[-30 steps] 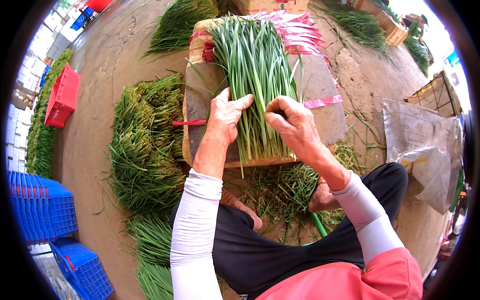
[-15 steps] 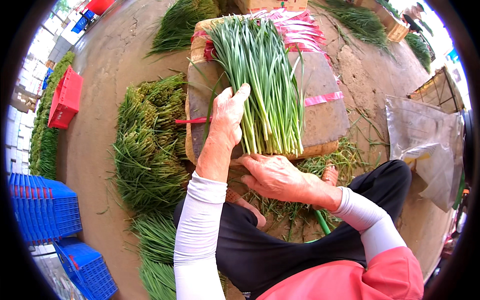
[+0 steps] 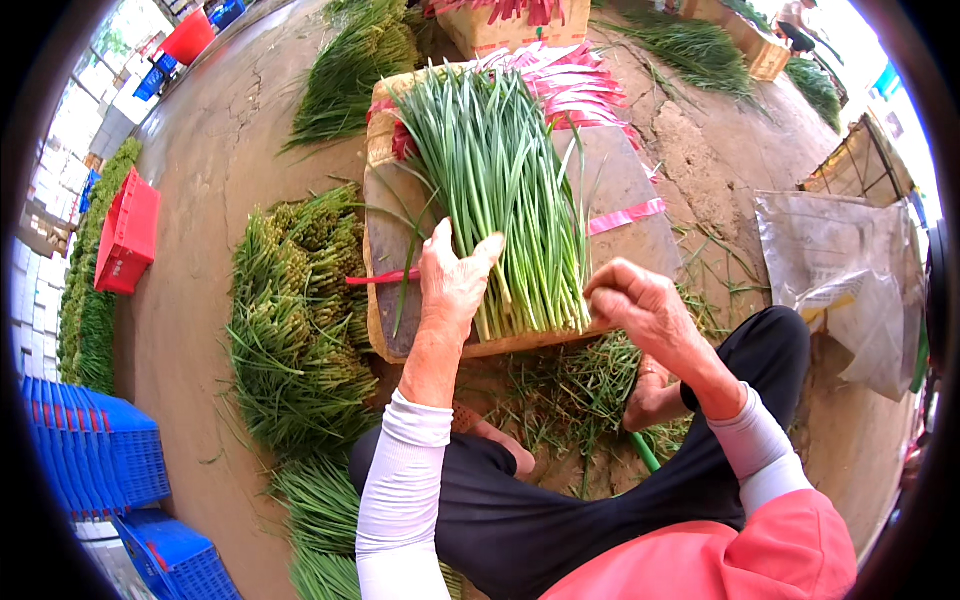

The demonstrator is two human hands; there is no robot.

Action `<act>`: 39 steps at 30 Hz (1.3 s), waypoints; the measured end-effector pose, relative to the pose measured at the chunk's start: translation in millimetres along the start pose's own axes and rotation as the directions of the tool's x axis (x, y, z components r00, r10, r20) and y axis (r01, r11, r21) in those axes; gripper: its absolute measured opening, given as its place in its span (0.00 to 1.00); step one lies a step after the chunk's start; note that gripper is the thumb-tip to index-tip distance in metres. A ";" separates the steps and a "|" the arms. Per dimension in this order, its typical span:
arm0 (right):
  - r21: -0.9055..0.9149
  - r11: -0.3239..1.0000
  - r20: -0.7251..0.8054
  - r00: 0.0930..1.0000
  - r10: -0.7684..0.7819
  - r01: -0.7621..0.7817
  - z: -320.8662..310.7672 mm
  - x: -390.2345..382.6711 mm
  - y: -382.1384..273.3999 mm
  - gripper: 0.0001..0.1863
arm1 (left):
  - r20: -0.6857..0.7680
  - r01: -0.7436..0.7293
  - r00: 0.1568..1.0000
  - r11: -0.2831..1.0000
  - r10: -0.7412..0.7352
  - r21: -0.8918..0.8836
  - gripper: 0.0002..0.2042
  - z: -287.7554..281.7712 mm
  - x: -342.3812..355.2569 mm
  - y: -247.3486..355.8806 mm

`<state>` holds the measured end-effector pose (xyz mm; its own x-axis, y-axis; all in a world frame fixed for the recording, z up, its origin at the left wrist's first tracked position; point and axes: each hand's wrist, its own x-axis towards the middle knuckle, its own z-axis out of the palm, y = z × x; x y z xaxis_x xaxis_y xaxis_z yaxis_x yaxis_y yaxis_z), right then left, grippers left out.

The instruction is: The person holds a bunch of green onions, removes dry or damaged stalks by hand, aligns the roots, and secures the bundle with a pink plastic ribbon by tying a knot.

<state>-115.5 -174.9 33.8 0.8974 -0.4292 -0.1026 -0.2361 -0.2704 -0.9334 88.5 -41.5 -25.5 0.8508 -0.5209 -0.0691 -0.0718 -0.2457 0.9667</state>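
Observation:
A thick bundle of green garlic chives (image 3: 505, 190) lies on a worn block-like stand (image 3: 630, 240), its pale cut ends toward me. Against the bundle's left side rests my left hand (image 3: 455, 280), thumb and fingers spread, the thumb over the stems. My right hand (image 3: 640, 300) is at the lower right corner of the bundle, fingers curled and pinched by the stem ends; what they hold, if anything, is too small to tell. A pink-red strip (image 3: 625, 216) runs under the bundle and shows on both sides of the stand.
More pink strips (image 3: 575, 85) lie at the stand's far end. Heaped chives (image 3: 300, 310) fill the floor on the left. Blue crates (image 3: 100, 445) and a red crate (image 3: 128, 232) stand farther left. A plastic sheet (image 3: 840, 270) hangs at right. Another person (image 3: 795, 25) is far back right.
My right hand has moved from below the stem ends to the bundle's right corner, its fingers curling. My left hand's fingers have spread. The whole view has shifted slightly.

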 end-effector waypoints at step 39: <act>-0.618 0.585 0.237 0.834 -0.499 0.525 102.3 239.6 -39.2 0.11 | -0.083 -0.132 0.981 0.913 0.177 0.385 0.31 21.3 -38.8 -18.0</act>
<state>147.0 -179.0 10.7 0.9542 -0.0190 0.2985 0.1030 -0.9160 -0.3878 45.7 -34.2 -45.5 0.8650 -0.4862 0.1243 -0.3789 -0.4703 0.7971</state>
